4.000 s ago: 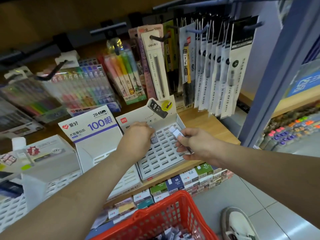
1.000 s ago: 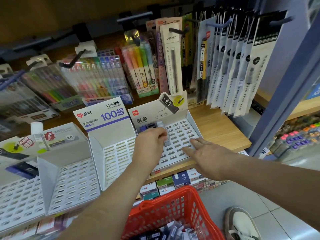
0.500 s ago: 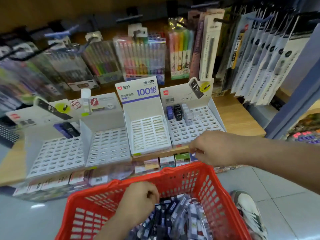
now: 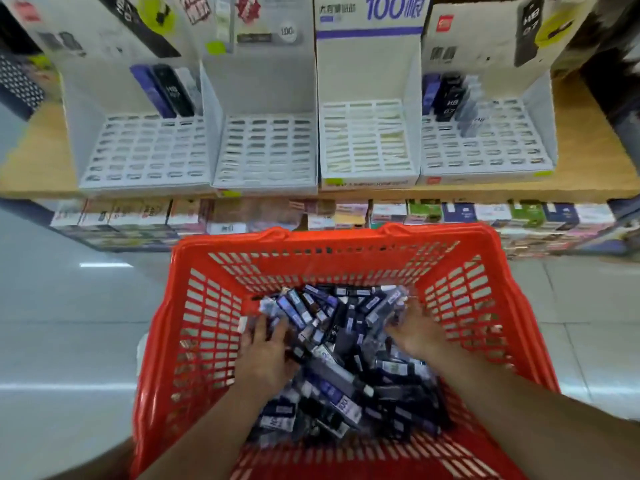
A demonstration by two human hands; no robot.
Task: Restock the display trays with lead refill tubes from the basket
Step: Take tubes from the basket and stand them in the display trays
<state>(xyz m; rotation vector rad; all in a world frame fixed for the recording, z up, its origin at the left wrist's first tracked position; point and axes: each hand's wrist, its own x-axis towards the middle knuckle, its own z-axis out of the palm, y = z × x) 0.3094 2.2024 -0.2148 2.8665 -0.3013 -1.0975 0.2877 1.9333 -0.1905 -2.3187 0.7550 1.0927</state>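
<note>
I see both hands down in the red basket (image 4: 207,306), on the heap of lead refill tubes (image 4: 339,358) that fills its bottom. The left hand (image 4: 266,355) lies with fingers spread flat over the tubes. The right hand (image 4: 417,332) has its fingers buried among them, so I cannot tell its grip. Beyond the basket, 4 white display trays (image 4: 266,150) sit on the wooden shelf (image 4: 588,161); 2 hold a few upright tubes at the back.

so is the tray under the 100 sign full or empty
Empty: the slots in the 100 tray show bare, unlike the tray to its right with a few tubes at its back.
</note>
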